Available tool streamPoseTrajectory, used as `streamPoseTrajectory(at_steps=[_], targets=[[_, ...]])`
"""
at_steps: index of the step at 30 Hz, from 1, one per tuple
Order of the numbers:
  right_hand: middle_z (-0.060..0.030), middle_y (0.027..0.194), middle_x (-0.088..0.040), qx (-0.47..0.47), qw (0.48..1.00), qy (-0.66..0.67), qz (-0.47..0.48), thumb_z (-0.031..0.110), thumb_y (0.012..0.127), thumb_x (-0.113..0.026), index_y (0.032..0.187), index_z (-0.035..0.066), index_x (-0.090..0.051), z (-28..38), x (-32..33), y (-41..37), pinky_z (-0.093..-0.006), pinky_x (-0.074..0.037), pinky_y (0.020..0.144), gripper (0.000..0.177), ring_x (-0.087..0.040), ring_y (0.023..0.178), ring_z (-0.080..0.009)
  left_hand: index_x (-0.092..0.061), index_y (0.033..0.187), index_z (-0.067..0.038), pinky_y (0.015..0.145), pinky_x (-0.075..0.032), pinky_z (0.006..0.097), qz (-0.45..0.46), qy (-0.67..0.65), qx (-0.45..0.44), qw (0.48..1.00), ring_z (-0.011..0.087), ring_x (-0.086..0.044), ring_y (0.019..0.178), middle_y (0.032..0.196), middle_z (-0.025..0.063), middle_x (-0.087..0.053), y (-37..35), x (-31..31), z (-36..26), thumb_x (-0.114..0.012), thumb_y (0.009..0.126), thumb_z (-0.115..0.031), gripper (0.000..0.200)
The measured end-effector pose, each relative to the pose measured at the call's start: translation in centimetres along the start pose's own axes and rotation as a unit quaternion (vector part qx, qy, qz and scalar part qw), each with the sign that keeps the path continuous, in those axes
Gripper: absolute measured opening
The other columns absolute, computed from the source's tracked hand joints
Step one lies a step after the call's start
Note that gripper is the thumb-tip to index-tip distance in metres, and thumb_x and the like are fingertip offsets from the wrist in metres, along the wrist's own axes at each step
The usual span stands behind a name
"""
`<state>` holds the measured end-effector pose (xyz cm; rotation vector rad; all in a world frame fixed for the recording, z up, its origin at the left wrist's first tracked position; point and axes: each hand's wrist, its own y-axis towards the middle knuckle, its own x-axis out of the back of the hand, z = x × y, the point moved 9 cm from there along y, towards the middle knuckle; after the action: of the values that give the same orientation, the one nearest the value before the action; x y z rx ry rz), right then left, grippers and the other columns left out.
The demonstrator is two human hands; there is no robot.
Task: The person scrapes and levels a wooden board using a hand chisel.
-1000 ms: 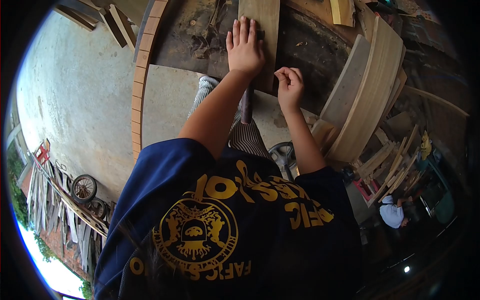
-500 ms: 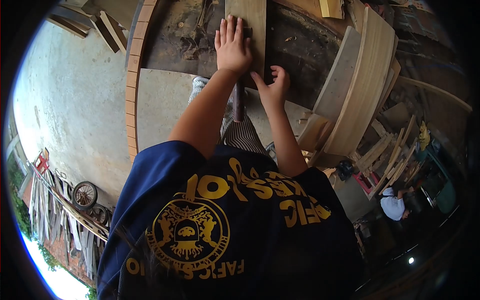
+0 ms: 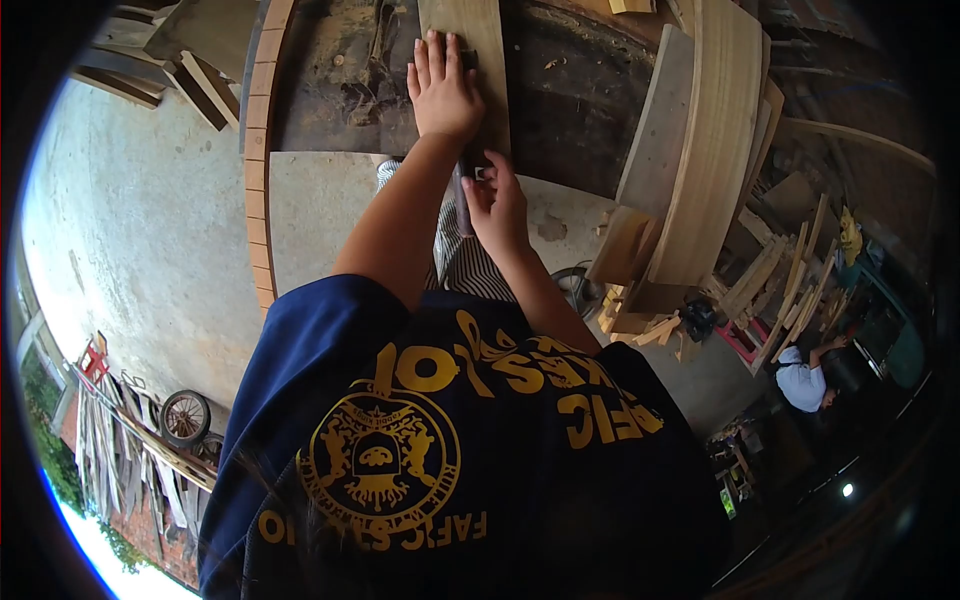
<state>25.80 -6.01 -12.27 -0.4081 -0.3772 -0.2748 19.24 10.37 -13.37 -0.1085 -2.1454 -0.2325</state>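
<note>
Far to the left of the flat board (image 3: 489, 60), a wheel (image 3: 185, 418) stands near a big heap of thin wood strips (image 3: 125, 450). Also left of the board, but closer, some chunky wood bits (image 3: 200, 90) sit over the grey floor (image 3: 140, 210). Next comes a long, curved strip (image 3: 257, 150) with little dark lines across it. Then you have the dark bench (image 3: 330, 100), with the board lying on it and reaching out of view at the top.

Your left hand (image 3: 447, 108) rests flat on the board, palm down. Its grip is not curled around anything — the fingers are straight. Something dark peeks out beside them, but your palm hides most of it. A dark stick (image 3: 463, 215) pokes out below the board, toward your body. Your right hand (image 3: 497, 205) is just below the board, with its fingers half bent beside the stick — I can't tell if that grip holds it.

Right of the board, well apart, are a greyish plank (image 3: 655, 120) and a long pale plank (image 3: 710, 120). Farthest right of the board, beyond messy wood pieces (image 3: 800, 290), is another person (image 3: 802, 380) in a white shirt.
</note>
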Motion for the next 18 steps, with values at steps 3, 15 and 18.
streamPoseTrajectory(at_steps=[3, 15, 18], targets=[[-0.0271, 0.112, -0.056, 0.195, 0.966, -0.133, -0.101, 0.015, 0.085, -0.064, 0.141, -0.002, -0.028, 2.1, -2.1, -1.6, -0.0429, -0.051, 0.082, 0.068, -0.060, 0.096, -0.0410, -0.029, 0.147, -0.009, 0.117, -0.010, 0.0462, -0.002, -0.001, -0.004, 1.000, 0.0324, -0.013, 0.145, 0.156, 0.0126, -0.020, 0.0, -0.2, 0.2, -0.044, 0.093, -0.031, 0.060], [-0.0161, 0.086, -0.057, 0.023, 0.973, -0.229, -0.004, 0.017, 0.092, -0.056, 0.146, 0.024, -0.035, -2.9, 4.6, -10.3, -0.0391, -0.052, 0.060, 0.059, -0.062, 0.066, -0.0307, -0.037, 0.142, -0.007, 0.108, -0.030, 0.0439, -0.026, -0.121, -0.014, 0.992, 0.0335, -0.036, 0.134, 0.147, 0.0177, -0.036, 0.0, 1.2, 2.9, -0.044, 0.095, -0.023, 0.050], [-0.0130, 0.080, -0.053, 0.023, 0.969, -0.246, -0.019, 0.019, 0.093, -0.056, 0.146, 0.029, -0.035, -2.9, 5.1, -12.2, -0.0389, -0.051, 0.055, 0.058, -0.059, 0.058, -0.0279, -0.036, 0.143, -0.009, 0.110, -0.026, 0.0431, -0.051, -0.072, -0.025, 0.996, 0.0297, -0.035, 0.136, 0.149, 0.0159, -0.035, 0.0, 1.2, 2.8, -0.045, 0.094, -0.021, 0.052]])
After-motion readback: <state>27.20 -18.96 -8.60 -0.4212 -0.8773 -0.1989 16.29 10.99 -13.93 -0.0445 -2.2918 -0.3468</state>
